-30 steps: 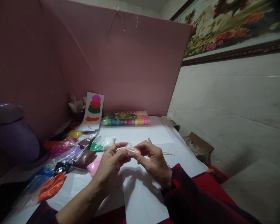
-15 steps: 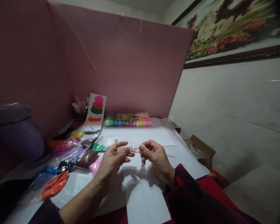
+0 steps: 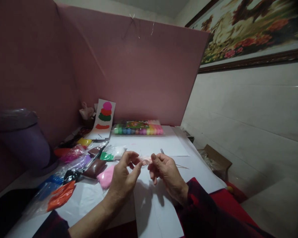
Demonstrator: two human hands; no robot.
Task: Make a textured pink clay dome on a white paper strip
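Observation:
Between my hands, above the white paper [image 3: 154,205], is a small crinkled clear plastic bag [image 3: 146,161] with something pale pink in it. My left hand [image 3: 124,173] is closed in a pinch on the bag's left end, thumb against the fingers. On the right end, the thumb and bent fingers of my right hand [image 3: 167,172] grip it. A bag of pink clay [image 3: 105,177] lies just left of my left hand. Beyond my right hand show the tines of a fork [image 3: 162,151] and thin sticks [image 3: 182,166].
Bags of coloured clay, among them orange [image 3: 61,195] and brown [image 3: 94,169], spread over the left side. A purple bin-like container [image 3: 27,145] stands behind them. At the back are a card with coloured shapes [image 3: 104,120] and a pack of colourful pieces [image 3: 139,129].
My left fingers have curled in and the thumb has swung up to the bag. My right thumb has lifted slightly. The fork's tines have come into sight, and the whole view has shifted a little.

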